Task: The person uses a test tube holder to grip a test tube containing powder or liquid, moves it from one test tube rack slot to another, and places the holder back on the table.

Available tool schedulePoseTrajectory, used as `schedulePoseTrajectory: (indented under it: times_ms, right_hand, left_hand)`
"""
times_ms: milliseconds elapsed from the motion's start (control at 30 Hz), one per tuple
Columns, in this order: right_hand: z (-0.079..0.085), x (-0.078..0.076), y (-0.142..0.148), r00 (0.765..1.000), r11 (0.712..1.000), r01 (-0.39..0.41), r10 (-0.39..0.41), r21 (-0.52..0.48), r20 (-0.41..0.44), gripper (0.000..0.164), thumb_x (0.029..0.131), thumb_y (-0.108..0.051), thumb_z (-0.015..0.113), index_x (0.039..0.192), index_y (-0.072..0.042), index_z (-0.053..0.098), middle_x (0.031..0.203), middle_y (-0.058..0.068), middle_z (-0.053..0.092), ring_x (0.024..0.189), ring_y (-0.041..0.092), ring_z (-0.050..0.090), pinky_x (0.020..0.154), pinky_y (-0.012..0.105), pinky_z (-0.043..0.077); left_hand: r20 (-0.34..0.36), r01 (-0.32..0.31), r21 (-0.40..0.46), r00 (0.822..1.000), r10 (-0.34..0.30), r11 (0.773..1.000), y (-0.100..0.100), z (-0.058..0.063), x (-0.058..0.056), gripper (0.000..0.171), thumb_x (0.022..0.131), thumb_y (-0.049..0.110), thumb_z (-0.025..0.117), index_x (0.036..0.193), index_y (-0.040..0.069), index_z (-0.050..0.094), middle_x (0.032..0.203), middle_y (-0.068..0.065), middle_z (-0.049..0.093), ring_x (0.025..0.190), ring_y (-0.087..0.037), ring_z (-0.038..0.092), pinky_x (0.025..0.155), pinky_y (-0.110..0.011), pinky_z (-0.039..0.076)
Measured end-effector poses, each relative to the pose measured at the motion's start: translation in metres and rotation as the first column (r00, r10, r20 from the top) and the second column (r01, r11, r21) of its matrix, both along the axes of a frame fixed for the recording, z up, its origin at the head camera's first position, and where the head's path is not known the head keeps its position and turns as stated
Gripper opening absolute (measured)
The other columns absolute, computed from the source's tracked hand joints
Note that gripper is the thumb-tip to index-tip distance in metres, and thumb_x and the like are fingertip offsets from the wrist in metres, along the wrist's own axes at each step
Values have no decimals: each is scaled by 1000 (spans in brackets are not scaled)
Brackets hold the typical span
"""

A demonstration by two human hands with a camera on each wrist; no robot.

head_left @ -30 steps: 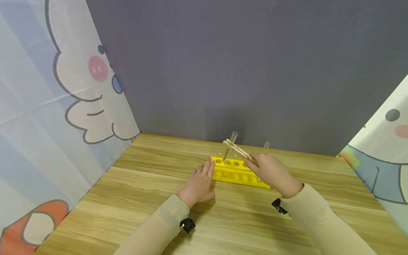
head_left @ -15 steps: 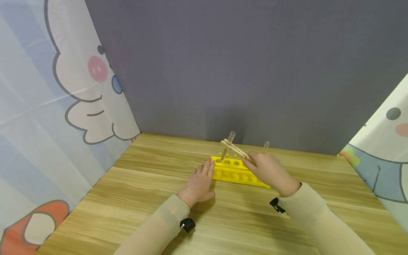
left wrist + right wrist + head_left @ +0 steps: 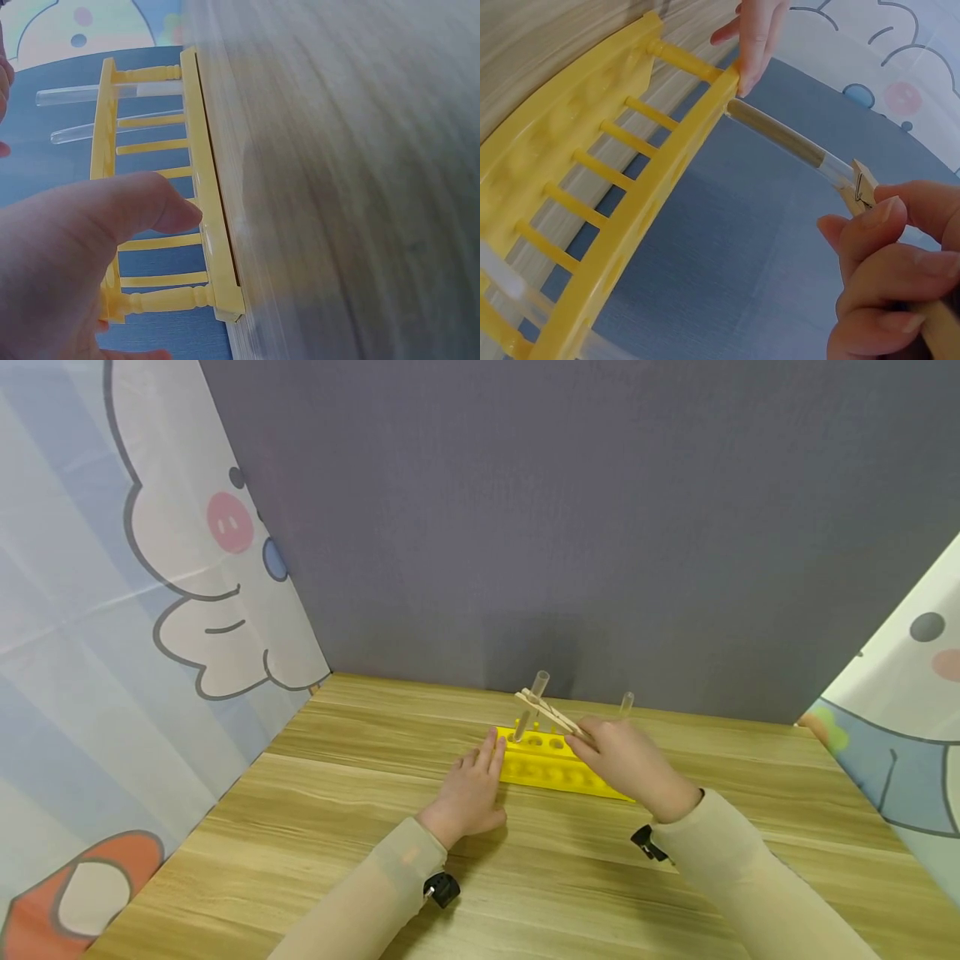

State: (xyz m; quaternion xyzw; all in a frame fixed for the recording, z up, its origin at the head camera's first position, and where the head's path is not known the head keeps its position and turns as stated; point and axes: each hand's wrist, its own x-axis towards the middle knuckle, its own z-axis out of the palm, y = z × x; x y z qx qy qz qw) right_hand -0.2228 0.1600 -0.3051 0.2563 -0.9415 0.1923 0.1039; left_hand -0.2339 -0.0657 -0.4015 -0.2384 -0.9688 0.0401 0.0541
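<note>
My right hand [image 3: 633, 764] grips a wooden test tube clamp [image 3: 557, 717], whose far end pinches a clear test tube [image 3: 540, 683]. The tube leans, its rounded bottom just above or at a hole near the left end of a yellow test tube rack [image 3: 558, 777]. Brownish colour shows in its lower part in the right wrist view [image 3: 776, 133]. My left hand [image 3: 465, 797] rests its straight fingers on the rack's left end; its thumb [image 3: 169, 210] lies along the front. More clear test tubes [image 3: 67, 95] stand in the rack's far end, partly hidden by my right hand in the head view.
The rack stands on a wood-grain table [image 3: 345, 760]. Behind rises a dark grey panel [image 3: 525, 527]. Cartoon-printed cloths hang at left [image 3: 67, 610] and right [image 3: 930, 718]. A black strap piece [image 3: 441, 889] sits at my left wrist.
My right hand has shifted slightly left with the clamp and test tube, the tube's bottom moving along the rack's top to its left end. My left hand has stayed put.
</note>
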Motion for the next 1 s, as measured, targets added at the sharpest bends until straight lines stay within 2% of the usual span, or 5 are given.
schedulePoseTrajectory:
  times_ms: [700,1000]
  right_hand:
    - [-11,-3,-7,999,1000,5,-6,9,54,21,94,-23,55,77,-11,55,52,-4,37,41,7,28,39,22,28]
    - [-12,-5,-9,998,1000,9,-9,1,67,18,94,-21,55,80,-9,57,52,-4,38,40,7,29,38,22,28]
  left_hand:
    - [-22,7,-8,1000,-7,1000,-1,-5,-1,102,76,45,62,148,-2,8,153,-22,4,118,-34,48,96,-44,42]
    - [-26,11,-2,1000,-11,1000,-1,-3,0,101,76,44,63,148,-2,9,153,-22,5,117,-34,48,95,-43,43]
